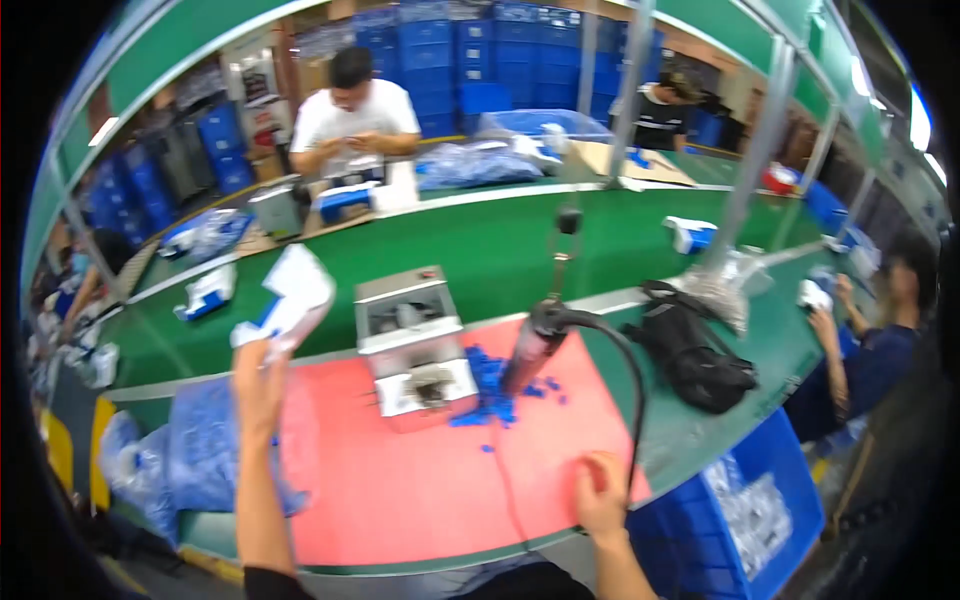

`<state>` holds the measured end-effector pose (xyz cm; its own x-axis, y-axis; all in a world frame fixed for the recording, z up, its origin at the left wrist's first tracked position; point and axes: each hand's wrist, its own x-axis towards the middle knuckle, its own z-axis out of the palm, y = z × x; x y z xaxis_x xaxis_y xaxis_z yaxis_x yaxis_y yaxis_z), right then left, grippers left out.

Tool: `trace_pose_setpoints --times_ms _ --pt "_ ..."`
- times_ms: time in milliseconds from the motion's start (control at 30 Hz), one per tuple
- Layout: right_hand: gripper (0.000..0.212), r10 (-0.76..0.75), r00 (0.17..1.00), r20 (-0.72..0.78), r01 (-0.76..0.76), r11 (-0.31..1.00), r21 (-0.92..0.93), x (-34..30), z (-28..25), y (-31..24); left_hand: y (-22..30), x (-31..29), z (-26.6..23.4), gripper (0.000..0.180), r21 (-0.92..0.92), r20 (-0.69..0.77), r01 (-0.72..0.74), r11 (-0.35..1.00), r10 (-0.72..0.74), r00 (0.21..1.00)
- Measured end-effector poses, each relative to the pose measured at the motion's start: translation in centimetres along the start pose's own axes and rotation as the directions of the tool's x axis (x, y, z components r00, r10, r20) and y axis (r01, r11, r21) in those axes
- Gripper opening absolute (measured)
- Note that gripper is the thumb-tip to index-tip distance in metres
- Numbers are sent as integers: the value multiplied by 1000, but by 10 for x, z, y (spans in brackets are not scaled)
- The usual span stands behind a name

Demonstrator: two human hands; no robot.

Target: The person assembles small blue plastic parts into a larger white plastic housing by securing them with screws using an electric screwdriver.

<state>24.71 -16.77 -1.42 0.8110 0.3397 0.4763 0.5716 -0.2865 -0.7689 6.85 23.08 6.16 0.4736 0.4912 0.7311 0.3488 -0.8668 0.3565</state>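
Observation:
My left hand (259, 385) is raised over the left part of the red mat (400, 500), holding a blurred white-and-blue piece (300, 290) toward the green belt. What kind of thing this is cannot be made out. My right hand (601, 495) hovers near the mat's right front corner, fingers loosely bent, with nothing visible in them. Between the hands a metal box-shaped machine (408, 335) stands on the mat. Small blue parts (490, 390) lie heaped beside it. A dark, upright electric screwdriver (535, 345) hangs over the heap, its black cable curving down past my right hand.
Bags of blue parts (205, 440) lie at the left. A black bag (695, 350) rests on the right of the bench, above a blue bin (740, 520) of clear bags. White-and-blue pieces (690, 235) sit on the belt (450, 235). Other people work across and at right.

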Motion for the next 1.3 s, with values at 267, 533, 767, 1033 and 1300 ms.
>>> trace_pose_setpoints --times_ms 267,533,767,1033,1300 --pt "7 -64 998 1 64 998 10 -4 19 13 -76 26 71 16 155 305 -163 974 110 946" --pt "9 -81 996 -33 83 996 39 -10 14 19 -70 23 101 43 170 107 -54 984 36 994" --pt "17 335 922 194 -387 804 451 5 25 60 72 43 23 29 -439 -365 -67 896 -109 924" --pt "24 363 930 -56 -236 708 665 123 65 36 155 -10 -65 26 -630 -687 -696 346 169 706" --pt "17 -248 951 -187 288 929 232 147 152 121 175 -13 -102 27 -862 -455 -503 -70 546 704"
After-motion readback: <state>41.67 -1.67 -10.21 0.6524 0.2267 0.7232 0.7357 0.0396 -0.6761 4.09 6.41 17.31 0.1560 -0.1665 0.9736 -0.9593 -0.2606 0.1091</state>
